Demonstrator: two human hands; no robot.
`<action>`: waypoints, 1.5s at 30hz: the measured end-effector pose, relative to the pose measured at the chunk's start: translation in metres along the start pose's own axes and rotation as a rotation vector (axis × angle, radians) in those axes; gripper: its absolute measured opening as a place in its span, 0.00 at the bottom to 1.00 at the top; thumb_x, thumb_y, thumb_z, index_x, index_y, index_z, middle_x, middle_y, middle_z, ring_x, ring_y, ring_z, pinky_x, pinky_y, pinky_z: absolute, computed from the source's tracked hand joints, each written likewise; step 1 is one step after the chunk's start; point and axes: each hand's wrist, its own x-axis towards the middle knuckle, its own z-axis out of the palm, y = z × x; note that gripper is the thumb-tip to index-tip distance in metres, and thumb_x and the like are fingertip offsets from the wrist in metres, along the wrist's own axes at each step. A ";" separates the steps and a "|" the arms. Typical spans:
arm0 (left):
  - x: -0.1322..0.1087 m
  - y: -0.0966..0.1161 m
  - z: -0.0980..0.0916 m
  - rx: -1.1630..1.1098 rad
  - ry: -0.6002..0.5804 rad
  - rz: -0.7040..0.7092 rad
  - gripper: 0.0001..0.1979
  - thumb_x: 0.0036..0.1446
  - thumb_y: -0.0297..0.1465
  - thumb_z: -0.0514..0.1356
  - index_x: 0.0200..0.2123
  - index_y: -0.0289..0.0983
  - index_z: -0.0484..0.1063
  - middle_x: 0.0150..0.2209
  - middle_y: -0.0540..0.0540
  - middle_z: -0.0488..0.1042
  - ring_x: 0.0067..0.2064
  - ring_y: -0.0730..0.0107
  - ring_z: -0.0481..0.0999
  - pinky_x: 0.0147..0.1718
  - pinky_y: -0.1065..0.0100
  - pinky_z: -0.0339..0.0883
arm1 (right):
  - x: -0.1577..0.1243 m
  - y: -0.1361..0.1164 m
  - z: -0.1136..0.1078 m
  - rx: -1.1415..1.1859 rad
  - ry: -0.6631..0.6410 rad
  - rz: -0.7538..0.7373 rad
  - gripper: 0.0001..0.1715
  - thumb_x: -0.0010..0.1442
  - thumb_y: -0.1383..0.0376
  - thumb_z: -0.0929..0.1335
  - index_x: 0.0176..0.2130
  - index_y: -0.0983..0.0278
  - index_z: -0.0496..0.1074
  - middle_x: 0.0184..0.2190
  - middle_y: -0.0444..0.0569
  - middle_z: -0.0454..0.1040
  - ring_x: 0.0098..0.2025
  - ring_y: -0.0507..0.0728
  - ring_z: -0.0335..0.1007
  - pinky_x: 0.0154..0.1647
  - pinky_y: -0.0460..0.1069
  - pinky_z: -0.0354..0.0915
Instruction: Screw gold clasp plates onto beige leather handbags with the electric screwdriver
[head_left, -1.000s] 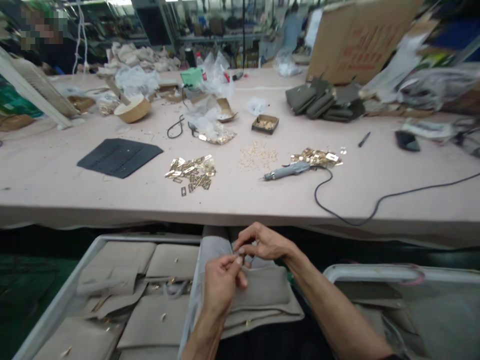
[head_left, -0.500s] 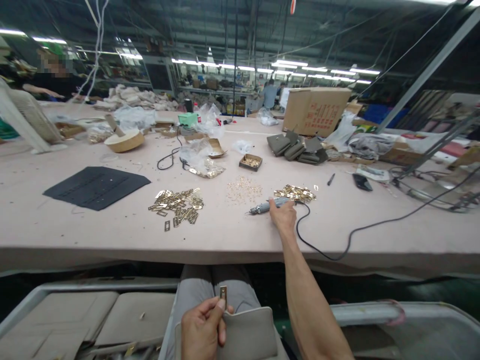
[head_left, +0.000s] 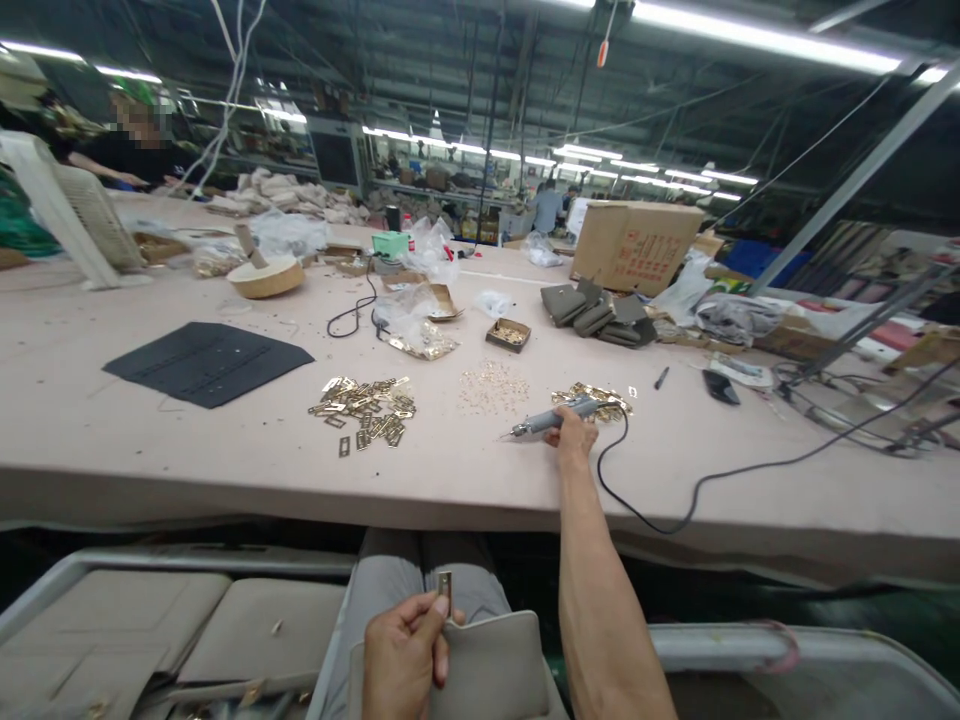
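My left hand [head_left: 403,657] is low over my lap, pinching a small gold metal plate [head_left: 445,588] against the top edge of a beige leather piece [head_left: 495,665]. My right hand [head_left: 574,436] reaches across the pink table [head_left: 225,450] and is closed round a grey electric screwdriver [head_left: 551,418], whose tip points left just above the tabletop. Its black cord [head_left: 712,475] loops away to the right. A heap of gold plates [head_left: 366,410], a scatter of tiny screws [head_left: 491,385] and a second gold pile [head_left: 600,395] lie near the tool.
A grey bin [head_left: 172,640] of beige leather pieces stands at my lower left, another bin [head_left: 787,660] at my right. On the table lie a black mat [head_left: 206,360], a small box of screws [head_left: 508,335], olive wallets [head_left: 596,310] and a cardboard carton [head_left: 637,245]. A person works at the far left.
My right hand left the leather piece on my lap, reached onto the table and closed on the screwdriver, now lifting it slightly. The view tilted up; my left hand keeps the plate.
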 end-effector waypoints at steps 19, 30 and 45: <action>-0.005 0.005 0.000 0.007 -0.021 0.019 0.28 0.47 0.54 0.71 0.27 0.31 0.82 0.09 0.50 0.65 0.13 0.79 0.56 0.19 0.73 0.45 | -0.013 0.002 0.007 0.663 -0.122 0.160 0.16 0.48 0.71 0.71 0.38 0.62 0.65 0.29 0.39 0.73 0.21 0.46 0.64 0.23 0.44 0.68; -0.007 0.015 0.006 0.006 0.005 -0.003 0.28 0.42 0.55 0.72 0.25 0.32 0.80 0.09 0.49 0.66 0.13 0.79 0.56 0.18 0.73 0.45 | -0.013 0.003 0.002 0.666 -0.111 0.155 0.16 0.48 0.71 0.71 0.37 0.62 0.65 0.28 0.39 0.73 0.20 0.47 0.63 0.22 0.44 0.68; -0.007 0.010 0.004 0.025 0.006 0.005 0.29 0.45 0.55 0.72 0.27 0.31 0.82 0.10 0.49 0.66 0.13 0.79 0.57 0.18 0.74 0.45 | -0.014 0.009 0.011 0.668 0.027 0.068 0.17 0.47 0.72 0.73 0.34 0.62 0.64 0.27 0.40 0.73 0.21 0.48 0.64 0.20 0.45 0.68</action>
